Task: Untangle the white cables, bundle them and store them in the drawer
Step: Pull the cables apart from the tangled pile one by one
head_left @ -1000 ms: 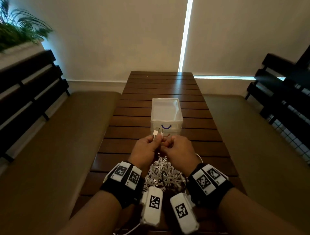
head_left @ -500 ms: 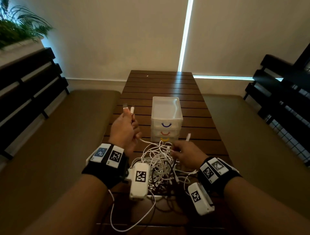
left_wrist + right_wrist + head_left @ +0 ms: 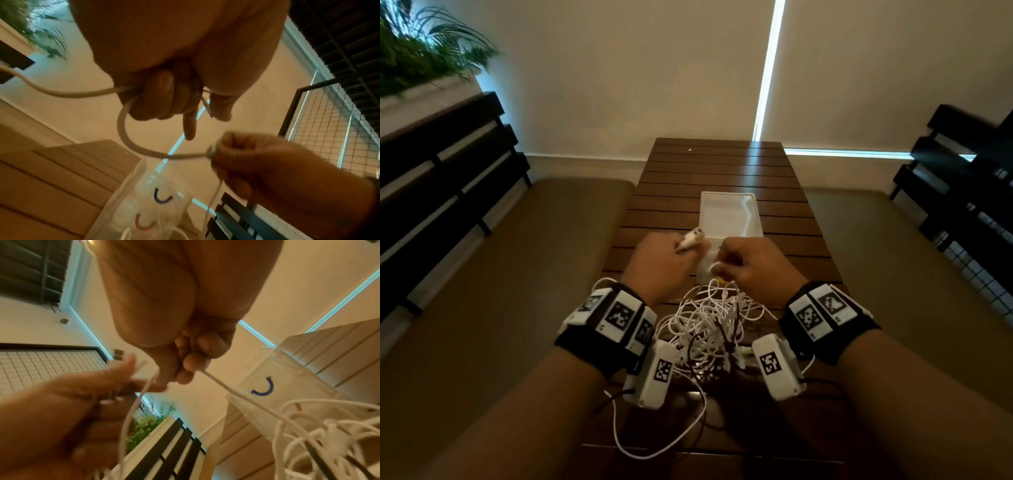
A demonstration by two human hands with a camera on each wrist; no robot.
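Note:
A tangle of white cables (image 3: 709, 325) lies on the wooden slatted table (image 3: 719, 171) between my wrists. My left hand (image 3: 664, 260) grips a white cable (image 3: 131, 139) with its plug ends (image 3: 690, 241) sticking out above the fist. My right hand (image 3: 750, 263) pinches the same cable (image 3: 226, 386) close beside it. The cable loops between both fists in the left wrist view. A clear plastic drawer unit (image 3: 729, 216) stands just beyond the hands, its drawers shut, with a blue handle (image 3: 264, 388) on the top drawer.
Cushioned benches (image 3: 500, 274) run along both sides of the table, with dark slatted backrests (image 3: 441, 164). A planter with green leaves (image 3: 421, 58) sits at the far left. One loose cable loop (image 3: 654, 442) hangs over the table's near edge.
My left hand has come back from the raised left side to the middle with the plugs. My right hand has risen from the tangle to meet it.

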